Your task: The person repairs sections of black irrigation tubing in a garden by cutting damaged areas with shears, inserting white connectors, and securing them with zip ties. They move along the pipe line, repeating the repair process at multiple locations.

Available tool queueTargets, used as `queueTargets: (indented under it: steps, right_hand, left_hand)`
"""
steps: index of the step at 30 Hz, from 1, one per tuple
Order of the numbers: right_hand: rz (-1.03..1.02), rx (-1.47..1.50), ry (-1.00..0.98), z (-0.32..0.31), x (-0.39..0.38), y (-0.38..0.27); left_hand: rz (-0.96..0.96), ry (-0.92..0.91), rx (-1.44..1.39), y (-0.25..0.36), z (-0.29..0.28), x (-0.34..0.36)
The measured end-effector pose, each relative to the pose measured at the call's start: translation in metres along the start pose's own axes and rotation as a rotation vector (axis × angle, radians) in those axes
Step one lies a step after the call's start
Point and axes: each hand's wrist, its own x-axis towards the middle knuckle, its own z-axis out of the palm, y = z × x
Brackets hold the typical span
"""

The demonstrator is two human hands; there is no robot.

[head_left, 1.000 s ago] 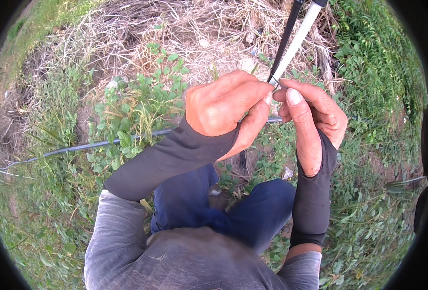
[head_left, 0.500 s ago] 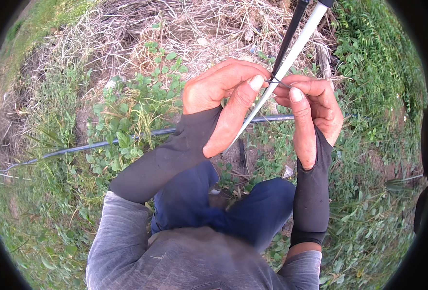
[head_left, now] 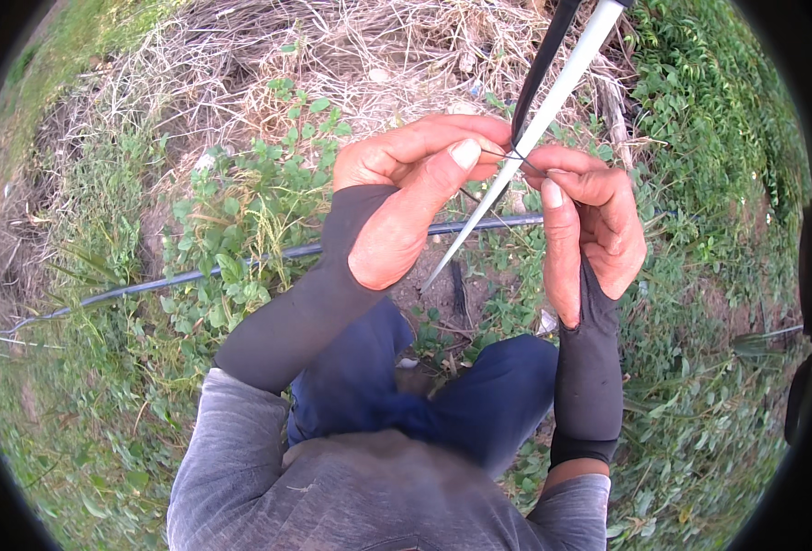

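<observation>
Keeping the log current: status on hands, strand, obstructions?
Left hand and right hand pinch thin black strand. Strand crosses white rod. Black strip alongside; no obstruction evident.

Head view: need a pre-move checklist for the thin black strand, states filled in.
1. Left hand on the thin black strand: ok, pinched between thumb and fingers.
2. Right hand on the strand: ok, pinched between thumb and forefinger.
3. Strand crosses the white tapered rod: ok, passes over its near side between the hands.
4. Strand goes right round both the rod and the black strip beside it: cannot tell, far side hidden.
5. Knot secured: cannot tell, crossing too small to read.
6. Rod's narrow tip visible: ok, it shows below the hands, uncovered.
</observation>
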Motion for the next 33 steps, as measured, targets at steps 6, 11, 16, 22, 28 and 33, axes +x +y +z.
queueTargets:
  steps: [6, 11, 16, 22, 28, 33]
  right_hand:
    - [-0.053, -0.15, -0.026, -0.006, 0.009, 0.0]
    - [0.067, -0.109, 0.0, -0.003, 0.008, 0.004]
    - [0.257, -0.091, 0.028, 0.008, 0.003, -0.002]
    - [0.164, -0.311, 0.048, 0.03, -0.01, -0.023]
    - [0.306, -0.112, 0.075, 0.033, -0.012, -0.011]
    - [0.332, -0.117, 0.028, 0.016, 0.001, -0.017]
  left_hand:
    - [0.016, 0.027, -0.009, 0.001, 0.0, 0.001]
    - [0.175, 0.039, 0.188, 0.002, -0.001, 0.005]
    - [0.73, -0.009, 0.933, 0.014, -0.006, 0.018]
    - [1.066, -0.087, 1.178, 0.025, 0.007, 0.028]
    - [0.939, -0.228, 1.218, 0.036, 0.011, 0.036]
    - [0.411, -0.097, 0.843, 0.015, -0.015, 0.015]
